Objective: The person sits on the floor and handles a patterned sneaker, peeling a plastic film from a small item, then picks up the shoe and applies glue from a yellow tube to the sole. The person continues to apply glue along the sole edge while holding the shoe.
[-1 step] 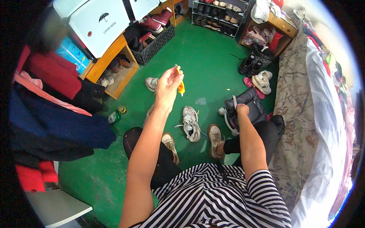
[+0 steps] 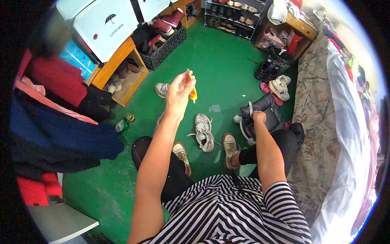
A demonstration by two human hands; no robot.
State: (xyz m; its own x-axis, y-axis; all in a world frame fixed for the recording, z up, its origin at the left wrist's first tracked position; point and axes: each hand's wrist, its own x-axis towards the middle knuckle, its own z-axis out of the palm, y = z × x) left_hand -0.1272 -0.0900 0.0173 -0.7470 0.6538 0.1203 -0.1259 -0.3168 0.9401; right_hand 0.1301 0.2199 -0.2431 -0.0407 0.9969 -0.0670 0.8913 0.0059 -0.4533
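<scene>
Raised over the floor at the middle, my left hand [image 2: 178,95] pinches a small yellow-and-orange tube [image 2: 193,95] with a narrow tip pointing down. My right hand [image 2: 259,117], off to the right, is closed around a thin pale flat strip [image 2: 250,107]; its exact kind is unclear. Below that hand lies a black padded item [image 2: 271,105] with a curved white piece [image 2: 244,129] beside it. A worn grey-white lace-up sneaker [image 2: 203,132] stands on the floor between my feet. Another sneaker [image 2: 161,90] is farther off, partly hidden by my left arm.
On the left are a green bottle [image 2: 121,125], hanging dark clothes [image 2: 61,130], and a wooden cabinet [image 2: 126,91]. A shoe rack [image 2: 231,17] stands at the far side. Several shoes, including a white one [image 2: 280,88], lie by the patterned bed edge [image 2: 319,122] at right.
</scene>
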